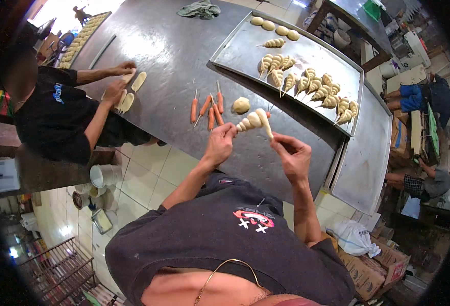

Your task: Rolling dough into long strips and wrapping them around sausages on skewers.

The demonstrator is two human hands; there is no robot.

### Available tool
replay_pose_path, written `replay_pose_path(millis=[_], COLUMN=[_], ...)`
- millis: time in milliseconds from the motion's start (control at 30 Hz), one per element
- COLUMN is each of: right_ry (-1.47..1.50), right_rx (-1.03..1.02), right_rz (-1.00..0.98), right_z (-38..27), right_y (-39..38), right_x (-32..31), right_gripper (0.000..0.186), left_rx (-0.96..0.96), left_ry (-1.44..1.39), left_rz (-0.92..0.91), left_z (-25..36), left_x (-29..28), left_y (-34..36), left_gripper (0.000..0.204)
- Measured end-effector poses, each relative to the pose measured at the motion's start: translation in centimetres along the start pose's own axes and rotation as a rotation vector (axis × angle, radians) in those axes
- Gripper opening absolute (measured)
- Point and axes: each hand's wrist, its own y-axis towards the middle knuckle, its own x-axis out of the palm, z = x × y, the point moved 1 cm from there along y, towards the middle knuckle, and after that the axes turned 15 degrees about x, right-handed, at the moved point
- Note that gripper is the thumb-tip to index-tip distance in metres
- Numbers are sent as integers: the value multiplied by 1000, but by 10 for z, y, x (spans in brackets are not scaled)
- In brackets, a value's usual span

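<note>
My left hand (221,144) pinches the narrow end of a dough-wrapped sausage (249,121), held up over the near part of the metal table. Pale dough coils around most of it, and a bit of orange sausage shows at the far end, with a thin stick jutting out. From that end hangs a loose dough strip (265,124); my right hand (292,154) grips its lower tip between thumb and fingers. Just beyond my left hand lie several sausages on sticks (211,115), bare of dough. A round lump of dough (241,105) rests beside them.
A large metal tray (240,48) holds several dough-wrapped sausages (317,87) and dough balls (275,28). At the left, another person's hands (116,92) work flat dough pieces (139,81) on the table (168,61). A crumpled cloth (199,9) lies at the far edge.
</note>
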Motion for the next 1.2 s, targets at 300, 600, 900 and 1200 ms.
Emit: replay_pose_path(millis=[300, 600, 900, 1200], right_ry=[288, 293, 451, 456], right_rx=[-72, -114, -116, -201], right_rz=[-118, 137, 214, 285], right_z=[-18, -27, -1, -10], right_y=[11, 3, 7, -15], right_x=[28, 56, 67, 27], right_gripper=[15, 15, 9, 9], left_rx=[-391, -224, -582, -579], left_ry=[-856, -582, -1126, -1430], left_rz=[7, 105, -244, -294], left_z=[35, 2, 47, 53], left_x=[-4, -10, -5, 4], left_y=[-1, 13, 27, 29], left_gripper=[27, 16, 12, 9])
